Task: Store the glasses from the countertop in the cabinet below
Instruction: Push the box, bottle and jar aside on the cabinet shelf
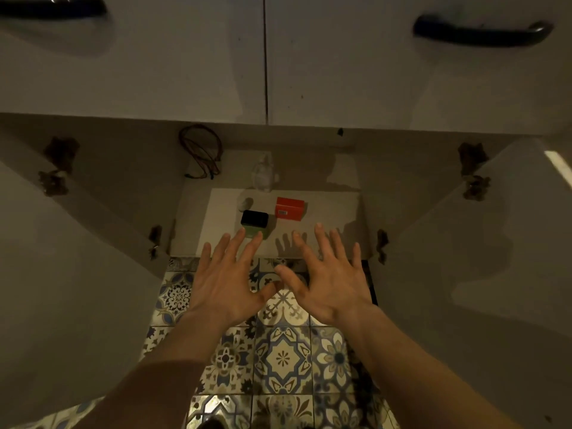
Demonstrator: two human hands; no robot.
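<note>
Left drawer handle (51, 7) cut by the frame — pale cabinet object (263, 174) too blurred to identify.

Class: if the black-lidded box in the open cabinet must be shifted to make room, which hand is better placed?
Left: the left hand has fingers already at the box; the right hand is further off.

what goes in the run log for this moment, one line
left hand: open, empty | right hand: open, empty | cabinet: both doors open | inside: black box, red box | glasses: none visible
</note>
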